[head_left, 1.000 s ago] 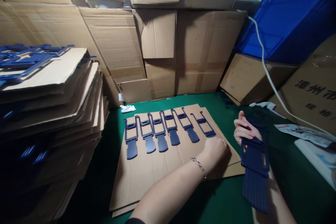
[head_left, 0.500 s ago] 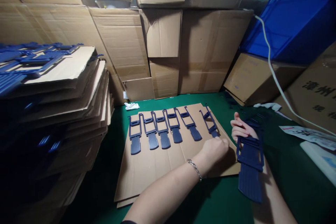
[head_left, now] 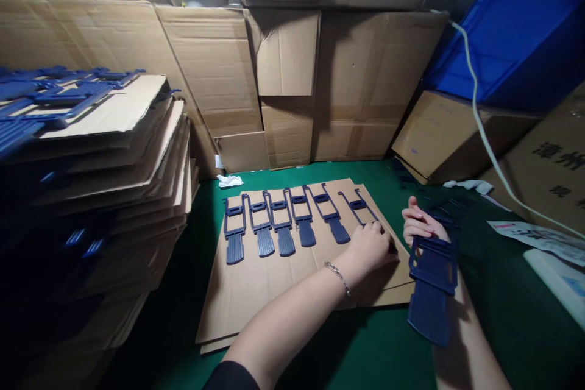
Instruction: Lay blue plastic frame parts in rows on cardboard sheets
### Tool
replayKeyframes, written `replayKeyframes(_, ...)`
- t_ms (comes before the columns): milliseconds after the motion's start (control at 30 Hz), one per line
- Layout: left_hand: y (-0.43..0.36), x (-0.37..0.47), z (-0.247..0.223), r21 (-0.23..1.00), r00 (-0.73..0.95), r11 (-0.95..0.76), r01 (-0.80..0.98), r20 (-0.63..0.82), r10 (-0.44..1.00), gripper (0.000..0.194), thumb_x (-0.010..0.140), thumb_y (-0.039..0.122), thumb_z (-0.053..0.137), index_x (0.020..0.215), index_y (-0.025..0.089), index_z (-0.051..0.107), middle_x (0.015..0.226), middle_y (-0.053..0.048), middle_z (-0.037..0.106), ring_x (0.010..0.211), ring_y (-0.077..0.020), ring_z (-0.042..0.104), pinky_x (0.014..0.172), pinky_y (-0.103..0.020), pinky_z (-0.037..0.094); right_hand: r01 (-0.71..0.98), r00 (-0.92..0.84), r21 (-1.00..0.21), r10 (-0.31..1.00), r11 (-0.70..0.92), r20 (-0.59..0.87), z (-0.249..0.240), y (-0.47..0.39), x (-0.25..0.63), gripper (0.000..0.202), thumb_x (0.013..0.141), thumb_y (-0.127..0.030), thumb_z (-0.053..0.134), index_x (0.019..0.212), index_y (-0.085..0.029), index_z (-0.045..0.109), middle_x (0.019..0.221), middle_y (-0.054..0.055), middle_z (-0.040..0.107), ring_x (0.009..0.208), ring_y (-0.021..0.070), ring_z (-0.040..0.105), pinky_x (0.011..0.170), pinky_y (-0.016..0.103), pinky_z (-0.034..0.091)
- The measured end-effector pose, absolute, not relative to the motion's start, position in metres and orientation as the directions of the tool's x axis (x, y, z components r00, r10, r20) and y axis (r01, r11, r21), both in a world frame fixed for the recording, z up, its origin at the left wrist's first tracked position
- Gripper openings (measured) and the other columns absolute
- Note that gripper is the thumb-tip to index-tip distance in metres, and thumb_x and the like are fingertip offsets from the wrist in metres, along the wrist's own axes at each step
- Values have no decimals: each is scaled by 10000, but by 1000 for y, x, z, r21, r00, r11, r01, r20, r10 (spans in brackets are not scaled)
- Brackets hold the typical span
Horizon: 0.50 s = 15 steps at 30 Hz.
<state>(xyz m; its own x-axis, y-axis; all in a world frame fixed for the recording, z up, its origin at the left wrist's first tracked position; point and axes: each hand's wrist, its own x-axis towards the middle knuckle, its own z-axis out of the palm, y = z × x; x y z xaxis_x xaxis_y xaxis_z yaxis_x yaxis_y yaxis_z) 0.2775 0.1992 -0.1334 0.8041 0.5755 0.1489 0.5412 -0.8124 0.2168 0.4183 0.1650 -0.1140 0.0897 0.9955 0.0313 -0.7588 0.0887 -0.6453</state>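
My left hand, with a chain bracelet at the wrist, is closed around the lower end of a dark blue plastic frame at the right side of a cardboard sheet. The hand hides that frame's foot. To its left lie several similar frames in a row, ridged ends towards me. Over at the right, my right hand is raised beside the sheet, gripping more dark blue frames that hang over the wrist and forearm. Its fingertips are curled.
A tall stack of cardboard sheets with blue frames rises at the left. Cardboard boxes wall off the back of the green table. A white cable, a blue bin and printed papers are at the right.
My left hand has shifted slightly left and away from me, and the frame under it has moved left and turned a little. My right hand has stayed nearly still.
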Motion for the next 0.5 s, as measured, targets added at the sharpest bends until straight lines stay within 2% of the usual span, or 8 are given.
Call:
replayKeyframes(100,199,280,-139,151,812,-832,533,183,554,508,767,492,564,1069,83,554,1138,-204,513,1084,-294,458,912,-410,352,-771,79,-632,996,80,30,-116,166,420,239,872,-92,393,894,-228,589,601,-69,360,341,-17,217,318,8,266)
replayKeyframes(233,204,284,-147,108,794,-821,561,208,570,488,804,444,532,1123,75,507,1189,-222,488,1116,-293,440,952,-427,296,-800,45,-598,999,46,16,-117,168,421,229,878,-86,397,894,-230,574,605,-74,390,349,-28,265,337,-4,279)
replayKeyframes(367,213,281,-151,96,780,-811,578,227,583,476,816,441,491,1117,72,507,1211,-227,477,1141,-304,423,954,-438,288,-874,-2,-486,1000,-6,-8,-119,169,421,249,908,-91,337,933,-218,549,611,-73,426,356,-39,334,340,0,287)
replayKeyframes(500,222,272,-152,110,758,-792,600,236,608,449,812,415,468,1091,67,516,1231,-233,458,1156,-313,411,937,-425,317,-833,4,-554,1000,-8,-20,-120,171,420,217,902,-105,373,912,-224,554,609,-73,430,347,-35,326,331,10,303)
